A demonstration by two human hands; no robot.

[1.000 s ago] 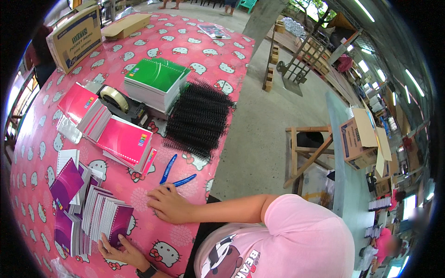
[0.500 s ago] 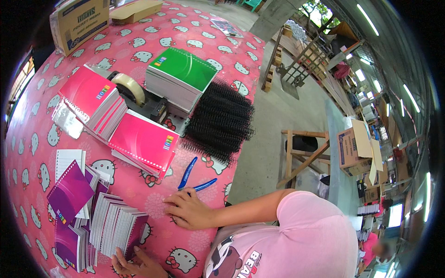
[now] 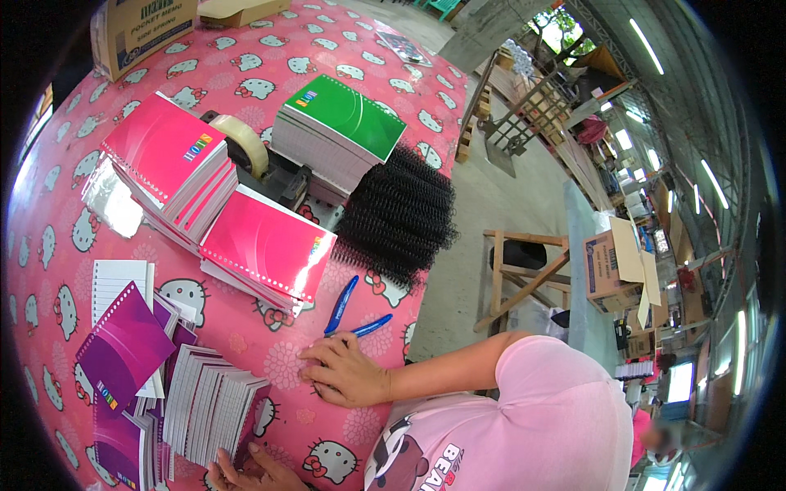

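My right hand (image 3: 345, 372) rests on the table, palm down with its fingers loosely spread. Its fingers are beside blue-handled pliers (image 3: 342, 304), whose jaws are hidden at the hand. At the bottom edge, my left hand (image 3: 255, 472) has its fingers apart, with the fingertips by the near end of a row of purple notebooks (image 3: 209, 407) standing on edge. Whether they touch the covers is hard to tell. More purple notebooks (image 3: 124, 348) lie left of the row, some overlapping and showing lined white pages. The purple notebooks have punched holes along an edge.
Pink notebook stacks (image 3: 266, 241) stand behind, near a tape dispenser (image 3: 237, 143). A green-covered notebook stack (image 3: 340, 119) is beyond, beside a pile of black spiral coils (image 3: 397, 217). A cardboard box (image 3: 147, 37) stands at the far left. A wooden trestle (image 3: 528, 278) is off the table's right side.
The whole view has shifted slightly, so the table items appear a little displaced. Both hands stay in nearly the same places, by the pliers and the purple row.
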